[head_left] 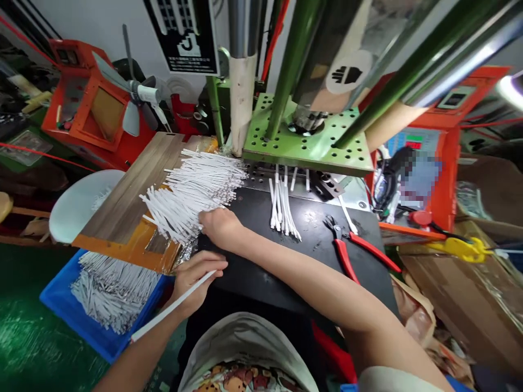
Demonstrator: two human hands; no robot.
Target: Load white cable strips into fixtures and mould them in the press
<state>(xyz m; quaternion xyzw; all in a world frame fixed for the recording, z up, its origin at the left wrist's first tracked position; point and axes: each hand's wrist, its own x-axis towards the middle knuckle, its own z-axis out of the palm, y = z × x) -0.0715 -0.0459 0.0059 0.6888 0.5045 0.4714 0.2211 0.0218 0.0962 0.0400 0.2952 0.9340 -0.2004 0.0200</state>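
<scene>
My left hand [194,277] is closed on one thin white strip [174,306], which slants down to the left across my wrist. Reaching across the bench, my right hand [223,227] has its fingers curled at the near right edge of a big pile of white strips [196,188]. Its fingertips are partly hidden, so whatever they pinch does not show clearly. The pile lies on a wood-patterned board [134,185] with brown tape along its edge. To the right, a small bunch of similar white strips [281,209] lies on the black bench top [253,218].
Red-handled pliers [343,245] lie on the bench at right. A green perforated press plate [310,141] with posts stands behind. Below the board is a blue bin [61,296] full of strips; a white bowl [67,204] sits left. An orange control box [447,174] stands right.
</scene>
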